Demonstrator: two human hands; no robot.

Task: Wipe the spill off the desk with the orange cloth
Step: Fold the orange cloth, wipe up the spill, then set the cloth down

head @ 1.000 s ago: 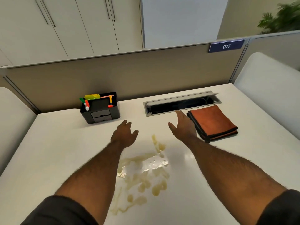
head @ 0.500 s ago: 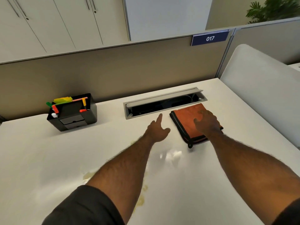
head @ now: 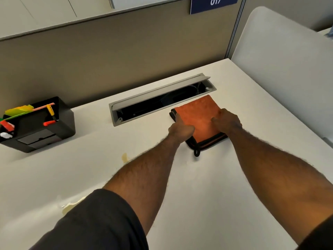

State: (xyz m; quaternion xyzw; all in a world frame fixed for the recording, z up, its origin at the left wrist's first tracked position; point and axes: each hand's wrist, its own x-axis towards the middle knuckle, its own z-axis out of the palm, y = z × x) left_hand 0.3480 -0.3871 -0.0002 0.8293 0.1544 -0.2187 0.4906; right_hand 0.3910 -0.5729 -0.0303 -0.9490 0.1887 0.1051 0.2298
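Head view. We find the cloth (head: 197, 116) folded flat on the white counter (head: 252, 177), just in front of the open cable tray (head: 162, 98) and touching neither the tray nor the spill. Its upper face is orange; dark edging and a dark loop (head: 196, 152) show at its near corner.

We note the left hand (head: 181, 129) at the cloth's left edge. Its fingers (head: 178, 117) are curled, with one lying along the border of the cloth and the knuckles covering the near-left part. We cannot tell whether they have gripped the fabric or only press on it.

The right hand (head: 227, 120) lies on top of the cloth's right side, palm down. Its fingers (head: 215, 120) are bent and pressed into the orange face; whether any fabric is pinched we cannot tell. The cloth lies flat and unlifted.

We record the spill (head: 124, 157) as a small yellowish spot beside the left forearm, with a further patch at the dark sleeve (head: 100, 222) near the lower left. Much of it is hidden by the arm. It lies well apart from the cloth.

A black organiser (head: 45, 130) with coloured pens stands at the far left against the partition (head: 126, 55). A blue plate (head: 214, 3) reading 017 is fixed to the top of the partition.
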